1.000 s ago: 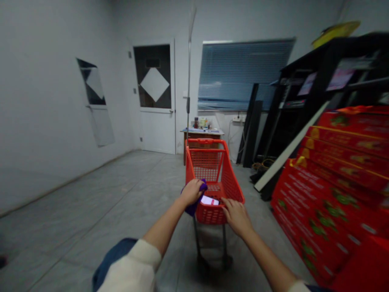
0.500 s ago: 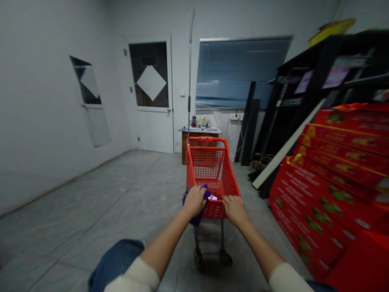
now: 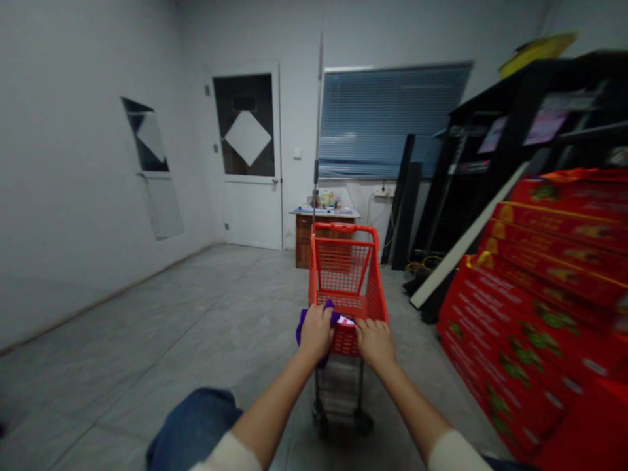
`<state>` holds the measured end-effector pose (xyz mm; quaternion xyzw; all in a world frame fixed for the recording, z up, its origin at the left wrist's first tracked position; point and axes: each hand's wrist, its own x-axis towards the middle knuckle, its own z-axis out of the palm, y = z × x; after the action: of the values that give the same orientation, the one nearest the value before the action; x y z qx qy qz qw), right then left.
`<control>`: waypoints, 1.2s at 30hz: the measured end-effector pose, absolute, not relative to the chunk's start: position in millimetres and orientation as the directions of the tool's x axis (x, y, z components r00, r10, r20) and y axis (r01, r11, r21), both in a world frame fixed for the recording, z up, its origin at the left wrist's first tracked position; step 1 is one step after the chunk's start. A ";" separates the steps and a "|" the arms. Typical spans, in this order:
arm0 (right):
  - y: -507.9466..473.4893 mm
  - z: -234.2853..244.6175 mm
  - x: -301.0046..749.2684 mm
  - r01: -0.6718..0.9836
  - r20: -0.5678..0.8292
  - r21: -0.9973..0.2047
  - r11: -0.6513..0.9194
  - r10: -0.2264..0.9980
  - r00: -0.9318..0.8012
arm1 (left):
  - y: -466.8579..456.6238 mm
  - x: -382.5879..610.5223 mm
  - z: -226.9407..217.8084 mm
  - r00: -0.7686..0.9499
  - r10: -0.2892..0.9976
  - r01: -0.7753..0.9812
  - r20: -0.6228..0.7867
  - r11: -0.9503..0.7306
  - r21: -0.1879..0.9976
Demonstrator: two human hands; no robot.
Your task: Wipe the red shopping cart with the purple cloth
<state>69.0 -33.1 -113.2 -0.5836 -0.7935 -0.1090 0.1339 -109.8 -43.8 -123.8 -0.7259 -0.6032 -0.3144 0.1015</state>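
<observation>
A small red shopping cart with mesh sides stands upright on its wheels in front of me. My left hand is closed on a purple cloth, which it presses against the left part of the cart's near edge. Some of the cloth hangs below the fingers. My right hand grips the right part of that same edge, its fingers curled over the top. Between the hands, a white and pink label shows on the edge. A thin tall pole rises at the cart's far left corner.
Red cartons are stacked close on the right, beside a black shelf rack and a leaning white board. Beyond the cart stands a wooden desk with small items on top. A white door is at the back left.
The cart's far end and the pole have swung slightly to the right. Both hands keep their hold on the near edge, and the view has shifted a little.
</observation>
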 end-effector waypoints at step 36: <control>-33.9 -121.1 70.3 0.910 0.427 -0.106 0.401 0.845 -0.323 | -37.3 -87.5 -113.8 0.178 0.874 0.924 0.451 -0.307 0.229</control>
<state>70.3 -33.9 -121.1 -0.5416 -0.8098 -0.0767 0.2121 -87.5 -37.3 -113.8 -0.7661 -0.5869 -0.2577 0.0479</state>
